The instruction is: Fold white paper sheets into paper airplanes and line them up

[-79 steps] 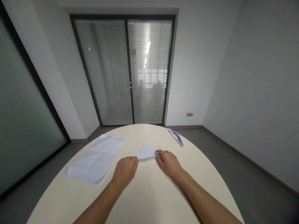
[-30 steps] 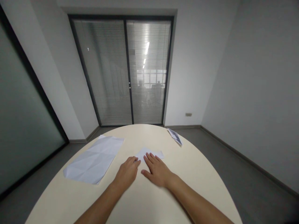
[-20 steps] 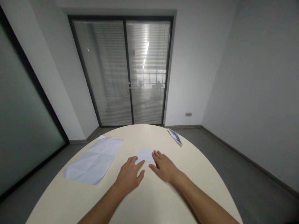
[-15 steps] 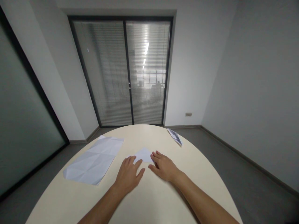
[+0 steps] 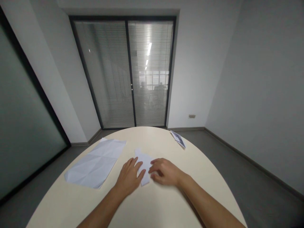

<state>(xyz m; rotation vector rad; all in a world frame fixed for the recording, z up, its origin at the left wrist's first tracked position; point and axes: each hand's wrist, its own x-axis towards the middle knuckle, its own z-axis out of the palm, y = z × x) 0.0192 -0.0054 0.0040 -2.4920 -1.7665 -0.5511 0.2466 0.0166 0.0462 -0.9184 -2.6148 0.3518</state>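
Observation:
A small folded piece of white paper (image 5: pixel 144 160) lies on the table between my hands, one narrow end pointing away and the other toward me. My left hand (image 5: pixel 129 175) rests along its left side, fingers spread, with the index finger and thumb reaching over the paper. At the paper's right edge is my right hand (image 5: pixel 166 171), its fingers bent and its thumb apart from them. The fingertips of that hand meet or nearly meet the edge; I see no clear grip. Part of the paper is hidden under my left fingers.
A large creased sheet of white paper (image 5: pixel 97 164) lies to the left on the round cream table (image 5: pixel 147 209). Near the far right edge of the table sits a folded paper piece (image 5: pixel 178 139). Beyond are glass doors with blinds (image 5: pixel 152 104).
The small folded paper has turned, so its narrow ends now point away and toward me. My right hand has curled its fingers and shifted slightly toward me; my left hand has barely moved.

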